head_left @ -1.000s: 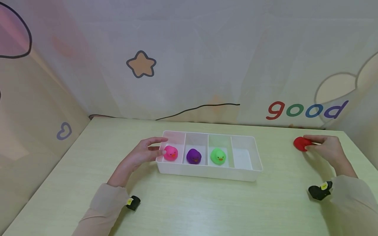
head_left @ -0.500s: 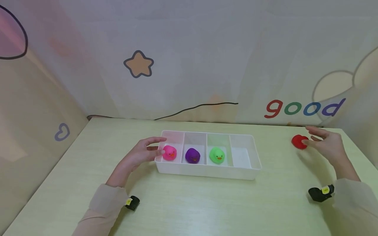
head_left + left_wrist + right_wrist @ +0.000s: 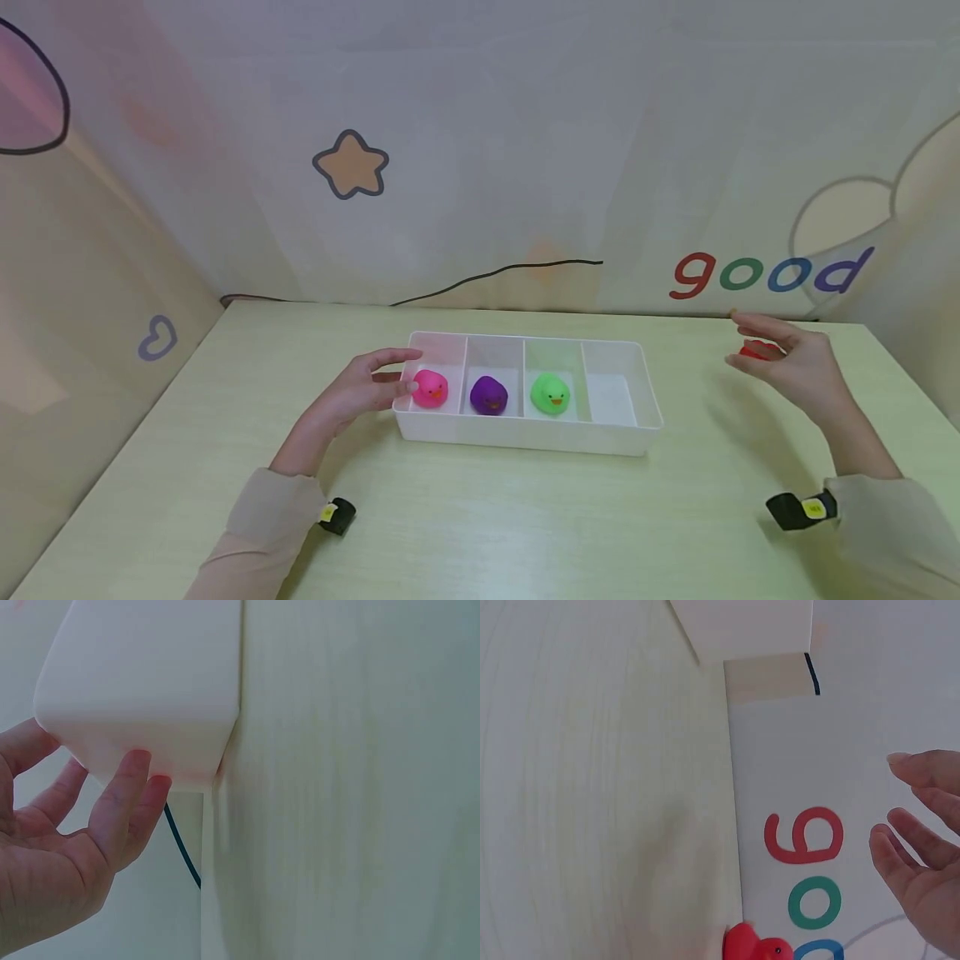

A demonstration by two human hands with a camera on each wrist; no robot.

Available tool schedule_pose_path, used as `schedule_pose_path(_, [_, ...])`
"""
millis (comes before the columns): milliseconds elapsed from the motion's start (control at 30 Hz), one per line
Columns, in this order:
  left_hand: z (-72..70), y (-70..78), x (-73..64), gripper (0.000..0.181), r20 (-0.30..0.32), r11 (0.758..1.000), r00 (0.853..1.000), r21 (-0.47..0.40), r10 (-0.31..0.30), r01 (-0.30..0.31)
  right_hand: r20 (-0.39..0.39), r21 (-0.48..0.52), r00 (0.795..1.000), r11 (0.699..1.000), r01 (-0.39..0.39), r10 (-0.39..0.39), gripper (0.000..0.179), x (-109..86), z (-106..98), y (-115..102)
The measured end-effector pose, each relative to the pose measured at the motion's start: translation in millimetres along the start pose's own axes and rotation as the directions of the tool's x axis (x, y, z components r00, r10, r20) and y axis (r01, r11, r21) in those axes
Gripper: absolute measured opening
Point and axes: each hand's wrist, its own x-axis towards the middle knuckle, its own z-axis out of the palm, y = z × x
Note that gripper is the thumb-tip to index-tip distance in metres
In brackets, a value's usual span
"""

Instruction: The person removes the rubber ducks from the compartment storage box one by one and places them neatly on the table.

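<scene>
My left hand [image 3: 366,387] holds the left end of a white tray [image 3: 521,434] with several compartments. In the left wrist view, fingertips [image 3: 135,759] press on the tray's end wall while other fingers reach over its rim. A pink toy duck [image 3: 431,389], a purple toy duck [image 3: 489,396] and a green toy duck [image 3: 551,393] each sit in one compartment, and the rightmost compartment holds none. My right hand [image 3: 798,357] hovers with parted fingers, partly hiding a red toy duck [image 3: 757,351] on the table. The right wrist view shows this hand apart from the red toy duck [image 3: 754,943].
The light wooden table [image 3: 480,525] ends at a printed fabric backdrop [image 3: 487,167] with coloured letters [image 3: 772,273]. A black wrist device [image 3: 337,516] sits by my left cuff, another wrist device [image 3: 801,509] by my right.
My right hand has let go of the red toy duck, spread its fingers and moved slightly left, now overlapping the duck. My left hand and the tray keep their places.
</scene>
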Motion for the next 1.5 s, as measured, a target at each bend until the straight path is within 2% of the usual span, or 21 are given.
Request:
schedule_pose_path(133, [-0.2,-0.7,0.4,0.050,0.000,1.000,1.000,-0.005,0.001,-0.001,0.013,-0.028,0.995,0.994,0.102,-0.101,0.055,-19.3,15,-54])
schedule_pose_path(200, [-0.2,-0.7,0.6,0.050,-0.001,1.000,1.000,-0.007,0.002,-0.002,0.014,-0.019,0.990,0.990,0.142,-0.142,0.053,-24.8,22,-71])
schedule_pose_path(300, [-0.3,-0.5,1.0,0.049,-0.003,1.000,1.000,-0.012,0.002,-0.002,0.019,-0.005,0.981,0.981,0.195,-0.195,0.053,-27.4,32,-84])
schedule_pose_path(533, [-0.5,0.4,1.1,0.050,-0.005,1.000,1.000,-0.015,-0.004,0.004,0.052,0.055,0.955,0.956,0.288,-0.291,0.050,-29.1,54,-100])
schedule_pose_path(833, [-0.1,-0.6,2.1,0.051,-0.005,1.000,1.000,-0.013,-0.014,0.014,0.133,0.044,0.946,0.955,0.292,-0.295,0.050,-34.3,79,-116])
schedule_pose_path(1067, [1.0,0.2,2.2,0.050,-0.017,0.999,0.999,-0.003,-0.035,0.035,0.195,0.071,0.928,0.949,0.308,-0.316,0.051,-34.8,97,-125])
schedule_pose_path(1300, [0.6,0.0,2.1,0.051,-0.012,1.000,1.000,-0.006,-0.021,0.021,0.241,0.097,0.912,0.943,0.318,-0.333,0.049,-32.9,113,-125])
schedule_pose_path(1500, [0.4,-0.6,2.4,0.051,-0.010,1.000,1.000,-0.014,-0.021,0.021,0.287,0.092,0.890,0.935,0.342,-0.354,0.047,-32.8,124,-128])
